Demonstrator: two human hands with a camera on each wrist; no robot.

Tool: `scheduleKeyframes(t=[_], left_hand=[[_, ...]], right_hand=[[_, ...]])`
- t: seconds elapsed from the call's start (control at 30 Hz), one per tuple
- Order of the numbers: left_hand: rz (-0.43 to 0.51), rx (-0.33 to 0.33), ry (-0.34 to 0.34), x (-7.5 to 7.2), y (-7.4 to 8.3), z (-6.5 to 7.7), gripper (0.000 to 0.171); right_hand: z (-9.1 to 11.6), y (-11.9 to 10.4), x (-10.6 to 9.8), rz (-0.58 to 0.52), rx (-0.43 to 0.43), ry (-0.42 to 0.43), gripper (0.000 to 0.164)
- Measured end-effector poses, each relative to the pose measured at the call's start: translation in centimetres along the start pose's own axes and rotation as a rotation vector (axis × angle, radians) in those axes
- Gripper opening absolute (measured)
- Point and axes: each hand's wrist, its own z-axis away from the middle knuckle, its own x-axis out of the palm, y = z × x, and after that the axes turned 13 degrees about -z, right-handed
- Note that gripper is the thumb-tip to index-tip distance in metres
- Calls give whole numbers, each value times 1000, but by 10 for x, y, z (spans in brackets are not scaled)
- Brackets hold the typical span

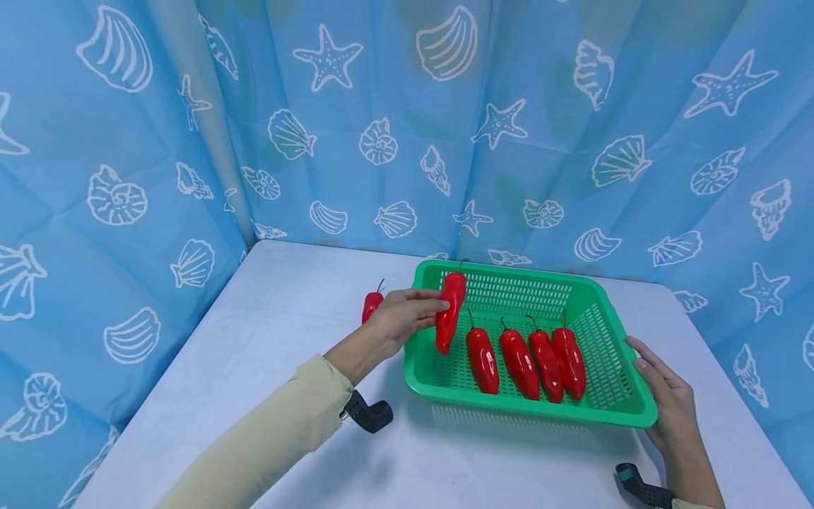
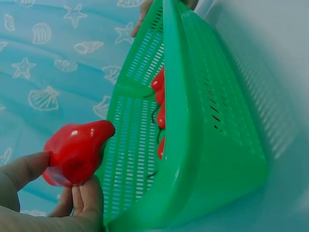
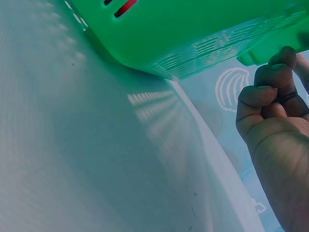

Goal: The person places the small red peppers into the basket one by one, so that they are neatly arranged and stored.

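Note:
My left hand (image 1: 407, 316) pinches a red chili pepper (image 1: 451, 307) between thumb and fingers, above the left end of a green plastic basket (image 1: 502, 404). The pepper hangs with its stem up; in the left wrist view its glossy lower end (image 2: 77, 150) faces the camera. Several more red peppers (image 1: 520, 362) lie side by side inside the basket, stems toward the back. At the basket's right end my right hand (image 1: 668, 399) holds the rim, and the right wrist view shows its curled fingers (image 3: 273, 77) beside the basket wall.
Another red pepper (image 1: 372, 304) lies on the white table (image 1: 305, 297) left of the basket, partly hidden behind my left hand. A blue curtain (image 1: 381, 184) with white shell and starfish prints stands behind the table and along its sides.

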Motion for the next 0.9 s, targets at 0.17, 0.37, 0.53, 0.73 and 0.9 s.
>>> scheduleKeyframes(t=[0.17, 0.37, 0.53, 0.73, 0.9], left_hand=[[-35, -28, -14, 6, 6, -5, 49], [-63, -43, -10, 14, 13, -13, 47], [-94, -59, -29, 28, 14, -15, 42], [-77, -77, -40, 50, 12, -17, 31], [-125, -88, 4, 64, 7, -21, 26]], right_hand=[[-1, -1, -1, 8, 11, 9, 43], [0, -1, -3, 12, 11, 17, 44], [1, 1, -3, 8, 19, 22, 44], [0, 1, 0, 14, 16, 25, 44], [-1, 1, 2, 27, 9, 25, 44]])
